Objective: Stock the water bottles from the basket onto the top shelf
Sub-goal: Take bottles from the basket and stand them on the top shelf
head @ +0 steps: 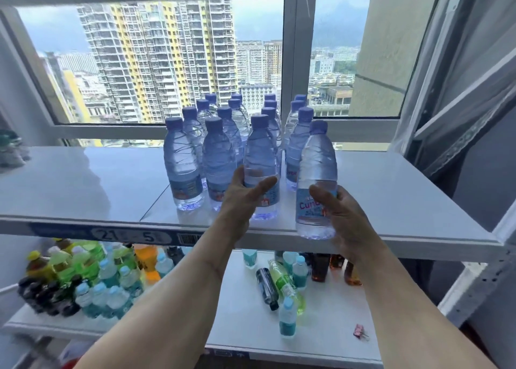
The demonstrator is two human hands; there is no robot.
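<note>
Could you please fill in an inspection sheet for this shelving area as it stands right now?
Surface: white top shelf, glossy, with a price strip on its front edge.
Job's things: water bottles with purple caps stand upright in rows; the basket is not in view.
Clutter: assorted drinks crowd the lower shelf, two lying on their sides; a small pink clip lies there too.
Grippers: left hand is around the front bottle, which stands on the shelf; right hand grips another bottle at the shelf's front edge.
Cables: nothing seen.
Surroundings: window onto high-rise buildings; curtain at right.
</note>
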